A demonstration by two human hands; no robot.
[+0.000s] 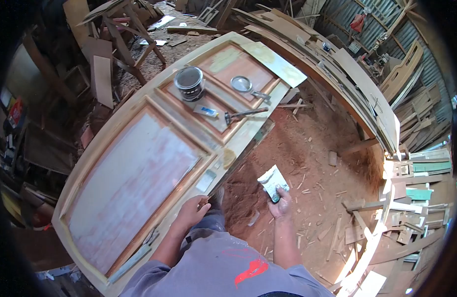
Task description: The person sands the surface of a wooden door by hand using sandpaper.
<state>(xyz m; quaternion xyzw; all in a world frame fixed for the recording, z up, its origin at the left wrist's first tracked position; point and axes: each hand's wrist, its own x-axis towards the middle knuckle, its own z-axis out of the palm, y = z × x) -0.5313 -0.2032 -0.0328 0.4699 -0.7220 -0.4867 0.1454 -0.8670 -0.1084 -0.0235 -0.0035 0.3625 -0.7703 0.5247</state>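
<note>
A wooden panelled door (174, 180) lies flat in front of me, its large panel smeared with whitish and pink filler. My right hand (282, 204), off the door's near side, grips a pale, flat rectangular piece (272, 179) with whitish smears; its exact kind is unclear. Fingers curled, my left hand (192, 210) is at the door's near edge; anything in it is hidden. Close by on the frame lies a small light rectangular piece (206, 180). Farther up the door are an open tin (189, 83), a round lid (241, 84), a hammer (245, 115) and a small blue-and-white packet (206, 111).
A thin pale board (275, 63) lies across the door's far corner. Long planks (332, 64) are stacked on the right, with wood scraps (406, 208) beyond. Offcuts litter the reddish dirt floor (307, 143). A wooden trestle (132, 42) stands at the upper left.
</note>
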